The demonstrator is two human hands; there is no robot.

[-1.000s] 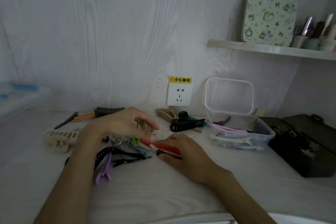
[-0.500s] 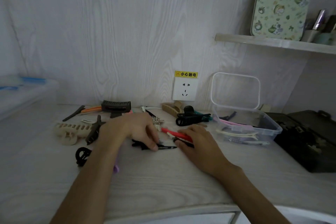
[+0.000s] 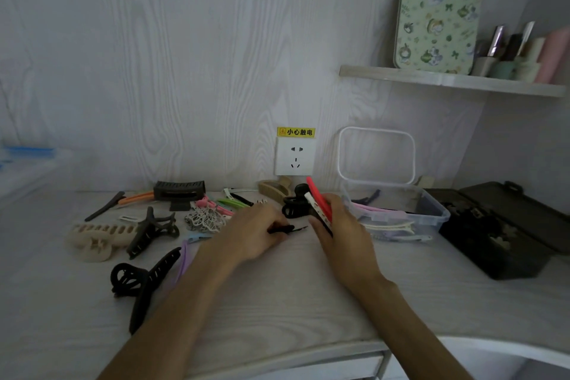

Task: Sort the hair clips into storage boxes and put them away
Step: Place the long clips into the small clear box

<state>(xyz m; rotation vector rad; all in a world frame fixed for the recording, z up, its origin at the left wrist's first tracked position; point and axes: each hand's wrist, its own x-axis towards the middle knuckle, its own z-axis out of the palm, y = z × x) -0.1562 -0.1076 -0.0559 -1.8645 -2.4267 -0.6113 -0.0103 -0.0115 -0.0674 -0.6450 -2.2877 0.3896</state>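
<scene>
- The clear storage box (image 3: 428, 210) sits open on the bench (image 3: 277, 293); its lid (image 3: 376, 154) leans on the wall behind it; thin pale clips (image 3: 391, 225) lie inside
- The right hand (image 3: 342, 225) is just left of the box; its fingers (image 3: 320, 228) are clamped on a red clip (image 3: 317, 194) and a white clip (image 3: 314, 205) that point up
- The left hand (image 3: 256, 231) is further left of the box; its fingers (image 3: 277, 227) pinch a thin black clip (image 3: 293, 229) lying on the bench
- Many more clips lie far left of the box; a big black claw clip (image 3: 142, 281) is nearest the bench edge; a beige claw clip (image 3: 92, 239) is beyond it
</scene>
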